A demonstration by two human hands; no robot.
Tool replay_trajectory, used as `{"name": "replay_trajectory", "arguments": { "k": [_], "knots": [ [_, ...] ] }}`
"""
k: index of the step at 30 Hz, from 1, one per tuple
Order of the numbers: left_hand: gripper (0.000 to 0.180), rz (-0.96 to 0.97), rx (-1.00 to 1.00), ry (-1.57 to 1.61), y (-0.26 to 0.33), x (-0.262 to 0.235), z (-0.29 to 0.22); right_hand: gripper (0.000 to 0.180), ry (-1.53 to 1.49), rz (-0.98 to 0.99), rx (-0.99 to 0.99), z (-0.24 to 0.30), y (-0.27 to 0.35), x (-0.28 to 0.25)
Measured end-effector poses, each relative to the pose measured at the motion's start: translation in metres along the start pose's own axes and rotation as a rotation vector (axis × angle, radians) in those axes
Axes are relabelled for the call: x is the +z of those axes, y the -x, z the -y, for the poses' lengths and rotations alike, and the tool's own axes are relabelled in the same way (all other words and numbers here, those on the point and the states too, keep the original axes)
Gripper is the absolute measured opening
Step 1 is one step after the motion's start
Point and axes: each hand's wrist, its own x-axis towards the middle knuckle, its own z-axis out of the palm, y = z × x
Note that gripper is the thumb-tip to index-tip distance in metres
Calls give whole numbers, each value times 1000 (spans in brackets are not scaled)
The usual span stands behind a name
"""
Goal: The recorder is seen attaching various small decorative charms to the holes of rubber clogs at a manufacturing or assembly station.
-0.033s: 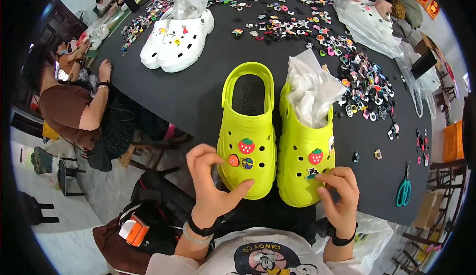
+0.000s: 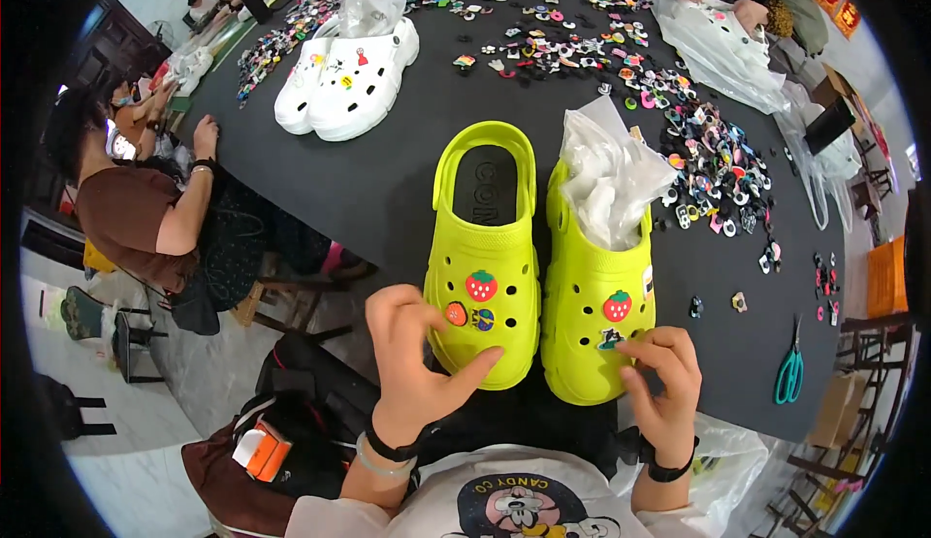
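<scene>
At the near edge of the black counter [image 2: 388,179] we see two neon yellow foam clogs, side by side. Our left hand [image 2: 417,363] rests open against the toe of the left yellow clog [image 2: 482,266]. Our right hand [image 2: 664,378] pinches a small dark charm [image 2: 611,340] on the right yellow clog [image 2: 593,315], which is stuffed with white plastic wrap [image 2: 611,174].
</scene>
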Motion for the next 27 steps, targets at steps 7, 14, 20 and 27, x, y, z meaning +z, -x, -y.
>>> {"name": "replay_trajectory", "arguments": {
  "k": [7, 14, 20, 27],
  "knots": [
    [28, 217, 71, -205, -34, -1, -24, 29, 5, 12, -8, -7, 4, 3],
    [19, 285, 219, -377, -32, 1, -15, 27, -28, 8, -2, -11, 3, 3],
    [8, 174, 176, -111, -34, -1, -6, 27, -14, -6, -23, -11, 3, 5],
    [5, 262, -33, 181, -37, -11, 5, 31, 101, -65, -115, 1, 3, 12]
  ]
}}
